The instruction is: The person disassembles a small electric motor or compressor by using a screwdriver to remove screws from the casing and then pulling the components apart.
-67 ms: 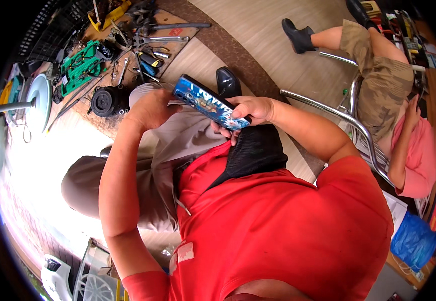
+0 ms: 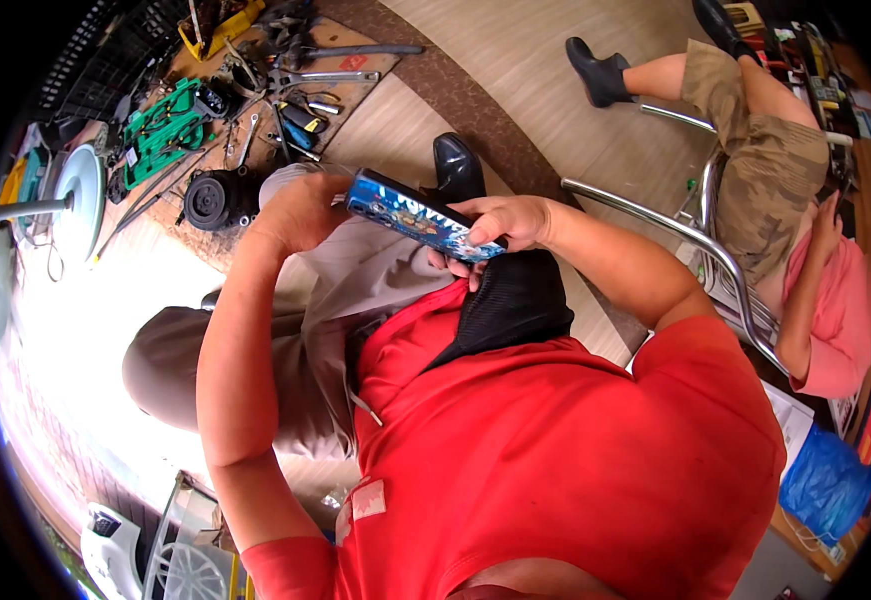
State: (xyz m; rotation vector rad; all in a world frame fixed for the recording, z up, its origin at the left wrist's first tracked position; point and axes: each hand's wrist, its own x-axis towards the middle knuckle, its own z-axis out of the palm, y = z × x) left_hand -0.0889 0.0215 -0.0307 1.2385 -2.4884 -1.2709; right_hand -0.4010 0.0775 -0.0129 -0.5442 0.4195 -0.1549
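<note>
My right hand (image 2: 511, 222) grips a smartphone (image 2: 415, 217) in a blue patterned case, with the thumb across the near end and fingers underneath. The phone is tilted over my lap. At its left end is my left hand (image 2: 300, 212), fingers curled in close to the phone's edge. A small pale bit shows at those fingertips, too small to name. Below the phone, a black mesh cloth (image 2: 510, 308) lies against my red shirt (image 2: 565, 450). My legs in grey-brown trousers (image 2: 225, 370) are bent under my arms.
At the upper left a worn board (image 2: 365, 85) carries wrenches, pliers, a green tool case (image 2: 165, 135) and a black round part (image 2: 210, 202). A seated person (image 2: 770, 190) is at the right beside a chrome tube frame (image 2: 655, 222). A blue plastic bag (image 2: 827, 482) sits lower right.
The phone has turned slightly flatter, its left end dipping. My left fingers have curled in and drawn back a little from beneath that end. My right hand keeps its hold.
</note>
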